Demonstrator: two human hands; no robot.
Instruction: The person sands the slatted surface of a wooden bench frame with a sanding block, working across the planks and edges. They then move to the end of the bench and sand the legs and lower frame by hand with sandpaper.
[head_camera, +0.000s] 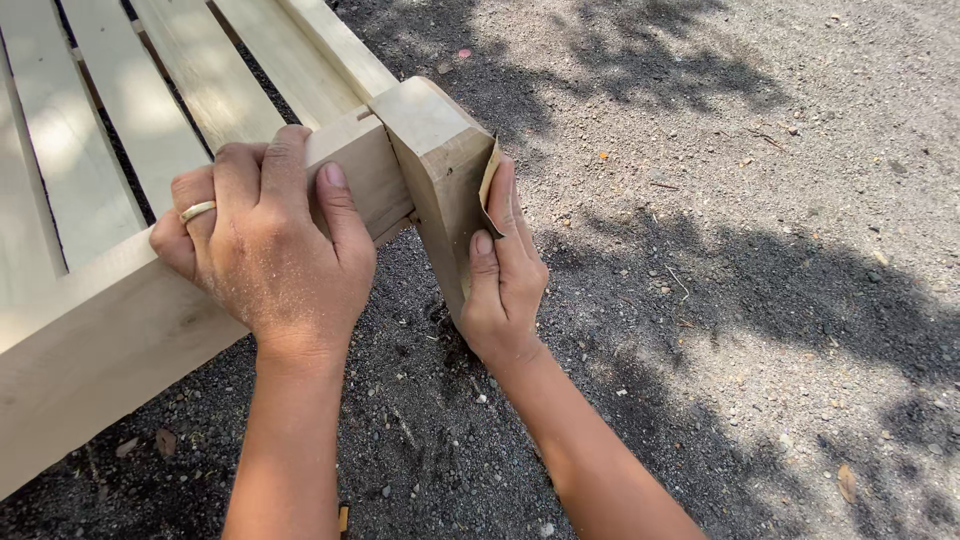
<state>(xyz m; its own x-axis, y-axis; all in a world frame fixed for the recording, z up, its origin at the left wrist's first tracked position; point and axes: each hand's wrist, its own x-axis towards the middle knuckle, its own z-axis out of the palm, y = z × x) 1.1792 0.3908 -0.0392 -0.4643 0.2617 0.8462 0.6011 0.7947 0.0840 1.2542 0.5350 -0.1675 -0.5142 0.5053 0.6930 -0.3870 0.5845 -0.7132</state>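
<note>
My left hand (265, 245), dusted with sawdust and wearing a gold ring, grips the front rail (110, 340) of a pale unfinished wooden frame, fingers curled over its top edge. My right hand (503, 275) presses a small folded piece of sandpaper (489, 180) flat against the right side of the frame's corner post (440, 165). The post's top face is bare, light wood.
Several pale wooden slats (120, 110) run away to the upper left behind the rail. The frame stands on dark gravelly ground (720, 300) dappled with leaf shadows, scattered with small stones and dry leaves.
</note>
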